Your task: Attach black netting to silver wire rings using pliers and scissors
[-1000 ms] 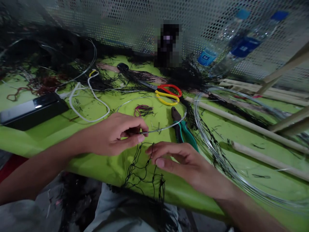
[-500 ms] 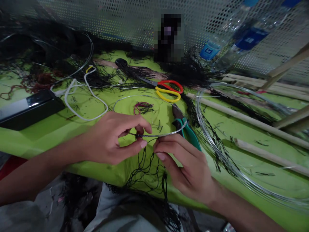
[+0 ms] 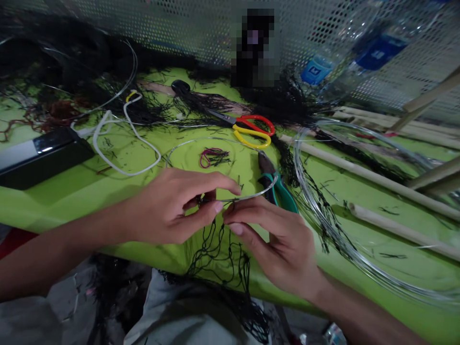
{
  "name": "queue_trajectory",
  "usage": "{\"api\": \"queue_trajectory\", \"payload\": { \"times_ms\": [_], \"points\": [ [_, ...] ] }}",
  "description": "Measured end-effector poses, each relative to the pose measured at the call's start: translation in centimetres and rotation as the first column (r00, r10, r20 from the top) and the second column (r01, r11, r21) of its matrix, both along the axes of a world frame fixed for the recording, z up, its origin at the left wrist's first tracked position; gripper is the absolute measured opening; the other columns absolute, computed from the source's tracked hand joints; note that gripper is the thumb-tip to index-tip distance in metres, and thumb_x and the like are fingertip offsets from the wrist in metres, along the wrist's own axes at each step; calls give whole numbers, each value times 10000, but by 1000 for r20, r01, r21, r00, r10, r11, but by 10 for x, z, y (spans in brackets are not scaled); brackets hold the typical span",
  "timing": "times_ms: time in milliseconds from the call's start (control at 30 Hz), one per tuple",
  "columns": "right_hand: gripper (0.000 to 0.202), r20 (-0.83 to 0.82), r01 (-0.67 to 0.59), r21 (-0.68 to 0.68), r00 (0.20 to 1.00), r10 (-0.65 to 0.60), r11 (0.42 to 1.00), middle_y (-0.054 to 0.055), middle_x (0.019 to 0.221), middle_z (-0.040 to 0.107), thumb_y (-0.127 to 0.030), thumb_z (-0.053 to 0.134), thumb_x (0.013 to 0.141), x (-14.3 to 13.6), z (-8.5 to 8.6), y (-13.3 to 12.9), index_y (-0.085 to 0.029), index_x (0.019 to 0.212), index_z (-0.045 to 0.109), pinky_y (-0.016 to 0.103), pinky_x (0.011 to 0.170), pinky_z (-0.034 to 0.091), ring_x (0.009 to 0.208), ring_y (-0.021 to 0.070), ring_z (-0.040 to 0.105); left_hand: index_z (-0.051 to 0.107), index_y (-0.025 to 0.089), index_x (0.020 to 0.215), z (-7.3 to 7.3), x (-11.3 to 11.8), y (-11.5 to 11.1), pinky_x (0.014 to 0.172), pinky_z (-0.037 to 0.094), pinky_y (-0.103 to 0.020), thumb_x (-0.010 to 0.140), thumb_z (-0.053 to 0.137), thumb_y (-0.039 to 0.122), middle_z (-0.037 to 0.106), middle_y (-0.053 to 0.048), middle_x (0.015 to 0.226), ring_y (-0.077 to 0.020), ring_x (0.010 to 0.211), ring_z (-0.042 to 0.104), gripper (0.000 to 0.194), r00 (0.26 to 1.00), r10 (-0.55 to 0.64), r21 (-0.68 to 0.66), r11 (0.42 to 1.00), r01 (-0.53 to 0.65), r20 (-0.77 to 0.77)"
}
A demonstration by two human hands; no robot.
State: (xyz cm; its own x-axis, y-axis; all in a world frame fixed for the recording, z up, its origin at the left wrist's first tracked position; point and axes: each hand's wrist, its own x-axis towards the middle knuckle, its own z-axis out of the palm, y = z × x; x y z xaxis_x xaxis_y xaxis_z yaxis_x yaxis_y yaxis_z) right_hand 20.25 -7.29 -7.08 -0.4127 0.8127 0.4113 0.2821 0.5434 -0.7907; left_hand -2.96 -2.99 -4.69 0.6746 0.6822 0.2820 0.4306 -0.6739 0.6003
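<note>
My left hand [image 3: 179, 203] is closed around the near side of a thin wire ring [image 3: 257, 192], its index finger stretched along the wire. Close beside it, my right hand [image 3: 273, 235] pinches black netting [image 3: 215, 249] between thumb and index finger, just under the ring. The netting hangs from the wire over the table edge into the lap. Behind the ring's right side lie pliers [image 3: 285, 196] with green handles. Scissors [image 3: 251, 129] with one red and one yellow handle lie beyond the ring. A small bundle of dark and reddish threads [image 3: 214, 157] shows inside the ring.
Coiled wire [image 3: 323, 225] and wooden sticks [image 3: 370, 172] lie at right on the green table [image 3: 143, 249]. At left are a black box [image 3: 46, 160] and a white cable [image 3: 125, 171]. Bottles [image 3: 377, 52] stand by a perforated panel [image 3: 172, 28]. Black netting is heaped at back left.
My left index finger has stretched further right along the wire. My right hand has shifted slightly left with the netting, closing the gap between the hands.
</note>
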Motion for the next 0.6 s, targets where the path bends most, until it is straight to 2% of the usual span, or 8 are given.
{"api": "queue_trajectory", "payload": {
  "times_ms": [133, 233, 433, 600],
  "points": [
    [150, 17, -71, 32, 997, 71, 997, 32, 976, 786, -153, 683, 981, 1, 2, 3, -278, 1039, 742, 318, 801, 620, 915, 178, 754, 733, 230, 1126, 0, 1, 5, 553, 395, -216, 1012, 635, 350, 683, 60, 673, -79, 539, 585, 192, 1000, 19, -25, 1000, -18, 20],
    [132, 38, -50, 39, 998, 49, 998, 28, 997, 798, -185, 685, 990, 0, 3, 10, -295, 1017, 752, 342, 840, 620, 916, 186, 759, 765, 229, 1042, -3, 4, 10, 561, 388, -246, 1026, 618, 371, 706, 34, 686, -92, 548, 585, 206, 999, -8, 14, 1000, 8, 31],
    [92, 15, 97, 64, 995, -98, 993, 15, 977, 793, -281, 706, 995, -2, 4, 26, -286, 926, 767, 370, 908, 580, 920, 205, 741, 787, 244, 954, -11, 19, 16, 573, 365, -268, 999, 632, 360, 705, 28, 714, -113, 593, 568, 199, 969, 189, 48, 979, -199, 160],
    [169, -33, 108, 73, 994, -105, 992, 20, 896, 753, -413, 724, 988, 5, 7, 53, -254, 945, 761, 346, 831, 531, 839, 181, 670, 779, 253, 928, -13, 34, 32, 592, 361, -284, 1005, 621, 381, 654, 38, 699, -111, 623, 487, 218, 941, 249, 143, 948, -286, 230]
  ]
}}
